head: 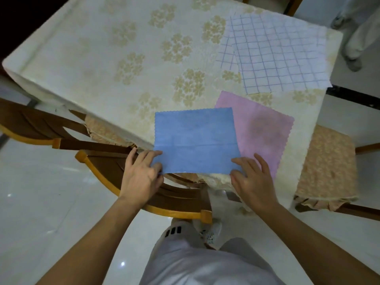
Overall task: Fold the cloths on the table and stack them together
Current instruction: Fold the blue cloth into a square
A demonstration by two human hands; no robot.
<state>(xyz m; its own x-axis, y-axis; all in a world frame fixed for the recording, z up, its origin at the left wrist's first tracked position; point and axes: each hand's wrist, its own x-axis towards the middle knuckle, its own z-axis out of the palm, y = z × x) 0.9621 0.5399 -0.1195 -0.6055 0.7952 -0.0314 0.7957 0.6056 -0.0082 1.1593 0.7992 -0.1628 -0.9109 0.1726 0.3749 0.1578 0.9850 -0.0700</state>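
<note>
blue cloth: square light-blue microfibre cloth with zigzag edges (pixel 195 140), lying flat at near edge of table, near edge hanging just past table edge, faint horizontal crease across lower part
left hand: left hand (pixel 141 171) at near-left corner of blue cloth, thumb and fingers pinching that corner; fingers bent round the cloth edge
right hand: right hand (pixel 253 177) at near-right corner of blue cloth, thumb under or at the edge, fingers spread on top and slightly bent; looks like a pinch on the corner, exact contact of thumb cannot tell
pink cloth: square pale-pink microfibre cloth with zigzag edges (pixel 265 130), flat, rotated, just right of blue cloth and partly under its right edge
checked cloths: two white cloths with blue grid lines (pixel 275 56), flat at far-right of table, overlapping each other, apart from pink cloth
table: rectangular table under cream tablecloth with beige flower print (pixel 115 58)
chairs: brown wooden chair (pixel 115 171) at near-left below left hand; cushioned seat with floral cover (pixel 329 167) at right
person: white shorts and shoes visible below, standing on pale glossy floor
</note>
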